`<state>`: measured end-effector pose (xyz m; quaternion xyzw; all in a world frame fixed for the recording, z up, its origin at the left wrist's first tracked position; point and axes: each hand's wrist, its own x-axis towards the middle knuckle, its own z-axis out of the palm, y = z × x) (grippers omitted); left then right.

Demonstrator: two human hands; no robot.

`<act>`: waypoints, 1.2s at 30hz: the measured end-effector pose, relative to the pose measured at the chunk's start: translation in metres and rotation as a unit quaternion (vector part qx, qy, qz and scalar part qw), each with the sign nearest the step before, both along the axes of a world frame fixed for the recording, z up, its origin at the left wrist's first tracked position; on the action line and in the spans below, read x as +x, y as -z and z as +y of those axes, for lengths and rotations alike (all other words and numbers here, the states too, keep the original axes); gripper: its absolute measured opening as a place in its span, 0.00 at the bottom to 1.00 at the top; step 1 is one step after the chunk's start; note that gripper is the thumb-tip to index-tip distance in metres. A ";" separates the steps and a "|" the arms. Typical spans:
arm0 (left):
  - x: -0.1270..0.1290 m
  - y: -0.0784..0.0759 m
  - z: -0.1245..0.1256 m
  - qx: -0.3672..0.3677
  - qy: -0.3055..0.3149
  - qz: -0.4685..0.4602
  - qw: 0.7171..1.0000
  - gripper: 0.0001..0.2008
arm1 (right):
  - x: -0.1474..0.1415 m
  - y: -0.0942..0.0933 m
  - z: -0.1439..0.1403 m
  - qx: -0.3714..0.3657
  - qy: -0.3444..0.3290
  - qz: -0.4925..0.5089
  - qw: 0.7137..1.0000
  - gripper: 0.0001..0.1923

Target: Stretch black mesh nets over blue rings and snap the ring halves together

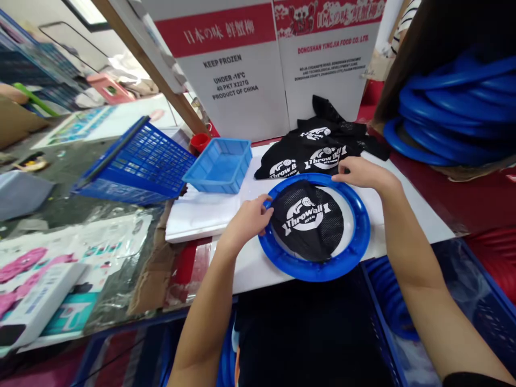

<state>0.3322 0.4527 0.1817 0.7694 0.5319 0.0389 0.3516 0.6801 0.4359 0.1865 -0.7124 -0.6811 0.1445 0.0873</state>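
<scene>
A blue plastic ring [353, 236] lies at the near edge of the white work surface. Inside it sits a round black mesh piece [308, 217] with a white "Throw Ball" print; it leaves a gap along the ring's right side. My left hand [253, 215] grips the ring's left rim, fingers curled round it. At the upper right rim, the thumb and fingers of my right hand [357, 172] are closed on the ring's edge. Just beyond, more black printed mesh pieces [326, 156] lie in a loose pile, close to my right hand.
A light blue tray [217, 185] rests on stacked white sheets [189, 223] at left, beside a tilted blue basket [141, 161]. White cartons [237, 107] stand behind. Stacked blue rings [455, 113] fill a box at right. Crates below hold blue rings and red rings [494, 258].
</scene>
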 end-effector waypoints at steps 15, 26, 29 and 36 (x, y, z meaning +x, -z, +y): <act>-0.010 0.016 0.027 0.260 0.204 -0.210 0.920 0.08 | -0.065 0.030 0.004 0.040 -0.259 0.094 0.960 0.12; 0.000 0.030 0.016 0.241 0.290 -0.003 0.926 0.10 | -0.053 0.023 -0.008 -0.040 -0.302 0.146 0.941 0.09; -0.002 0.026 0.012 0.255 0.290 0.011 0.922 0.10 | -0.066 0.030 -0.011 -0.017 -0.321 0.133 0.938 0.11; 0.009 0.044 0.012 0.265 0.302 -0.041 0.915 0.09 | -0.101 0.047 -0.013 0.064 -0.352 0.105 0.928 0.08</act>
